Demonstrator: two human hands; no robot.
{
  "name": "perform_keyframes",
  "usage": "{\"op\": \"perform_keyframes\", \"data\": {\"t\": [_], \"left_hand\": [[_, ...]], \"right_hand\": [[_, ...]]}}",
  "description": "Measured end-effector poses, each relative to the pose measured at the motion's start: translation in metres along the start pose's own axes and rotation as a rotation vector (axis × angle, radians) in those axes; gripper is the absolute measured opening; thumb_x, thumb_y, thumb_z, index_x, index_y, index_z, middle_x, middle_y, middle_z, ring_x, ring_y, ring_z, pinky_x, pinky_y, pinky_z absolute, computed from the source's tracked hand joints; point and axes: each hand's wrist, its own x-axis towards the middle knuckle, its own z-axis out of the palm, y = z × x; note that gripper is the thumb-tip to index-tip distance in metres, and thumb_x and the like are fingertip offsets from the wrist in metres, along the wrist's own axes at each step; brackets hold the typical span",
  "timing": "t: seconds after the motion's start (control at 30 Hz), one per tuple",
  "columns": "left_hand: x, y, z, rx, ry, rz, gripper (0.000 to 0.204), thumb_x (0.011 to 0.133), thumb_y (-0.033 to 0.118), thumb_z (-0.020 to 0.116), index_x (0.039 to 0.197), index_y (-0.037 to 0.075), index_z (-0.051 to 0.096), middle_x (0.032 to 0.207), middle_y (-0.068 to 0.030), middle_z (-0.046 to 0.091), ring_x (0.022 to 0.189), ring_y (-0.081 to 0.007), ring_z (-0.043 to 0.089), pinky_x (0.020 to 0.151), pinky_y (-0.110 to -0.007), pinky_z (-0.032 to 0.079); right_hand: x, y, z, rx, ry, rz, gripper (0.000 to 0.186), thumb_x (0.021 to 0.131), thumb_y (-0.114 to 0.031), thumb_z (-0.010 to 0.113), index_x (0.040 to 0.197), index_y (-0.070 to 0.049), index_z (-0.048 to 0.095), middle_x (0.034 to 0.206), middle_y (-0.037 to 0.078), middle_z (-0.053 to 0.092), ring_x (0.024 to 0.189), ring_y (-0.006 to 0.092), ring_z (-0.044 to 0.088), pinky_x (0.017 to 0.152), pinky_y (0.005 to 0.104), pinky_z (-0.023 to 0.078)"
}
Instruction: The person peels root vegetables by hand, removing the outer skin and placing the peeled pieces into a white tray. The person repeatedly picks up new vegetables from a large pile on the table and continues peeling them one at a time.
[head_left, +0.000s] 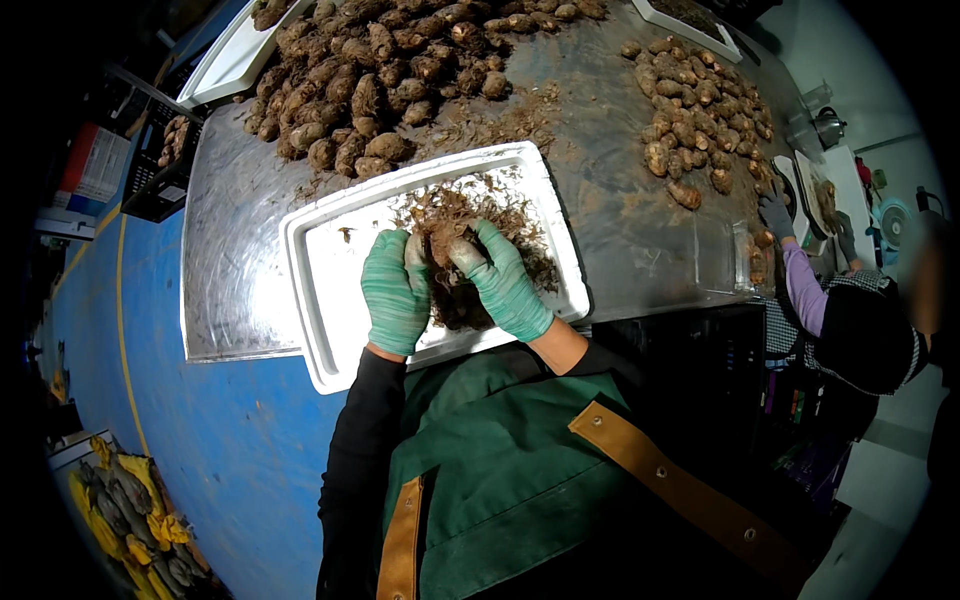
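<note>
Both my hands wear green striped gloves and meet over a white foam tray (335, 285) at the near edge of a metal table. Between them is a brown, hairy taro root (442, 238). My left hand (393, 292) grips its left side, thumb upright against it. From the right, my right hand (506, 288) holds it with the thumb pressed on top; some fingers are hidden. Loose brown husk fibres and peelings (525, 228) lie under and around the root in the tray.
Beyond the tray is a large heap of hairy taro roots (350, 90). A pile of cleaner ones (700, 115) lies far right. Another person's gloved hand (775, 212) is beside a scale (808, 205). A black crate (155, 188) stands left; gloves (135, 510) fill a container lower left.
</note>
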Motion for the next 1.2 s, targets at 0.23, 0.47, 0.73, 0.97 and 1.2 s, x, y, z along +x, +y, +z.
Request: {"op": "perform_keyframes", "data": {"t": [0.23,0.47,0.73,0.97,1.2], "left_hand": [[-0.007,-0.004,0.013,0.296,-0.045,0.109,0.014,0.086,0.008,0.05,0.074,0.001,0.048,0.066,-0.0158,0.043,0.061,-0.0338,0.044,0.055,-0.041,0.035],[-0.025,-0.04,0.003,-0.43,-0.123,-0.445,0.028,0.09,0.023,0.055,0.104,-0.001,0.056,0.094,-0.011,0.061,0.086,-0.0168,0.057,0.073,-0.03,0.046],[-0.004,0.007,-0.003,-0.895,-0.19,-0.596,0.033,0.088,0.019,0.059,0.112,-0.003,0.058,0.098,-0.0088,0.063,0.088,-0.0123,0.057,0.079,-0.024,0.046],[-0.01,-0.025,0.018,-0.805,-0.076,-0.879,0.024,0.088,0.023,0.059,0.087,-0.001,0.062,0.072,-0.0015,0.059,0.062,-0.0072,0.05,0.057,-0.023,0.042],[-0.019,0.011,0.003,-0.873,-0.034,-0.59,0.031,0.09,0.022,0.056,0.107,-0.004,0.058,0.094,-0.0076,0.063,0.081,-0.0106,0.057,0.073,-0.026,0.047]], "right_hand": [[-0.008,0.014,-0.008,0.406,0.081,0.314,0.045,0.086,-0.031,0.06,0.114,0.003,0.047,0.085,0.005,0.054,0.058,0.0095,0.051,0.057,0.0246,0.046],[-0.001,0.001,-0.018,0.351,-0.036,0.176,0.046,0.087,-0.027,0.06,0.116,0.005,0.044,0.095,0.007,0.056,0.066,0.0092,0.054,0.058,0.0248,0.049],[-0.008,-0.003,-0.013,0.008,-0.11,0.11,0.05,0.084,-0.028,0.064,0.114,0.009,0.048,0.088,0.008,0.058,0.067,0.0084,0.054,0.061,0.0224,0.047],[-0.015,0.002,-0.012,0.085,-0.058,0.125,0.043,0.088,-0.034,0.057,0.109,0.003,0.053,0.096,0.005,0.057,0.088,0.0101,0.053,0.074,0.025,0.046],[-0.013,-0.009,-0.023,0.496,-0.112,0.313,0.042,0.09,-0.034,0.053,0.114,0.0,0.049,0.098,0.003,0.055,0.081,0.0089,0.055,0.067,0.0221,0.048]]}}
